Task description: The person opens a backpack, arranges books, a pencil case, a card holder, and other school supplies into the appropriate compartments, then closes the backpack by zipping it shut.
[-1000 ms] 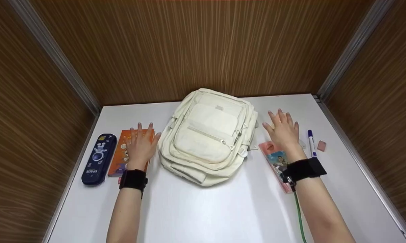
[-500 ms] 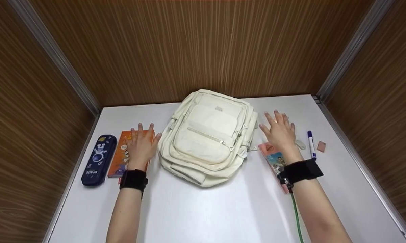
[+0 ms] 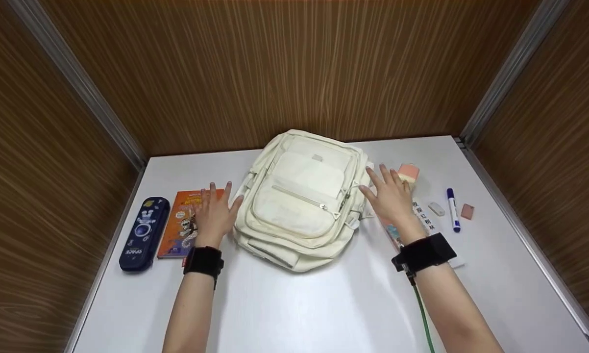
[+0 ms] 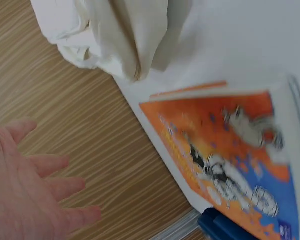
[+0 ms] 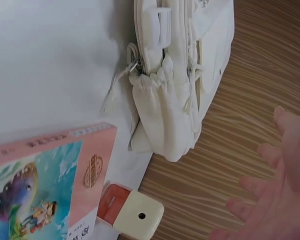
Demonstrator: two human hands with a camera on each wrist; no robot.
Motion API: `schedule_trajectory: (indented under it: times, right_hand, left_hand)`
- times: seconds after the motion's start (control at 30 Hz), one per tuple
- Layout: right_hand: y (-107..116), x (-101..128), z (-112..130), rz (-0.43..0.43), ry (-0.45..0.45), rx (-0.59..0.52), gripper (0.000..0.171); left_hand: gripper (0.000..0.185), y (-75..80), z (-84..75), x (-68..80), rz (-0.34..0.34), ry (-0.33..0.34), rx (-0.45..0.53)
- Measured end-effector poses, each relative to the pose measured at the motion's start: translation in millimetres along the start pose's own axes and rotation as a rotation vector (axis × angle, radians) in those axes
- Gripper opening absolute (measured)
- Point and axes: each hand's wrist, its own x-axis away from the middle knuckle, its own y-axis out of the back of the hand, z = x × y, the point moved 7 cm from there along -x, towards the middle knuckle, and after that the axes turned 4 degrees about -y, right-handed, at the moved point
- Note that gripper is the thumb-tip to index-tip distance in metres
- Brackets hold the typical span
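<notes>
A cream backpack (image 3: 304, 186) lies on the white table between the two hands, its zipped front facing up. My left hand (image 3: 215, 215) hovers beside its left edge with spread fingers, partly covering an orange comic-style book (image 3: 177, 230). In the left wrist view this hand (image 4: 35, 195) holds nothing. My right hand (image 3: 391, 202) is spread near the backpack's right side, partly over a pink-covered book (image 5: 92, 160). The right wrist view also finds this hand (image 5: 275, 195) holding nothing. Beyond that book sits a pink and cream pencil sharpener (image 5: 139, 215).
A navy space-print pencil case (image 3: 144, 234) lies at the far left. On the right are a small whitish oval object (image 3: 436, 209), a white and purple marker (image 3: 453, 210) and a pink square eraser (image 3: 467, 211). Wood-grain panels (image 3: 294, 73) enclose the table's back and sides.
Both hands have moved inward toward the backpack, the right one farther. More of the orange book, the pencil sharpener and the whitish object now shows. The backpack has stayed in place.
</notes>
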Motion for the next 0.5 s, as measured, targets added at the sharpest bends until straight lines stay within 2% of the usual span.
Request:
schedule_trajectory:
  times: [0.17,0.33,0.5]
  right_hand:
    - [-17.5,5.3,18.6,0.057,0.013,-0.037,0.063]
    - [-37.7,15.1,36.4,0.118,0.033,-0.075,0.062]
    - [-56.1,25.8,50.0,0.158,0.07,-0.074,0.06]
  left_hand:
    - [0.067,-22.9,-13.1,1.7,0.062,-0.018,0.009]
    - [0.067,-44.4,-26.1,4.9,0.12,-0.056,-0.023]
    - [0.066,-60.4,-34.7,9.8,0.143,-0.087,-0.017]
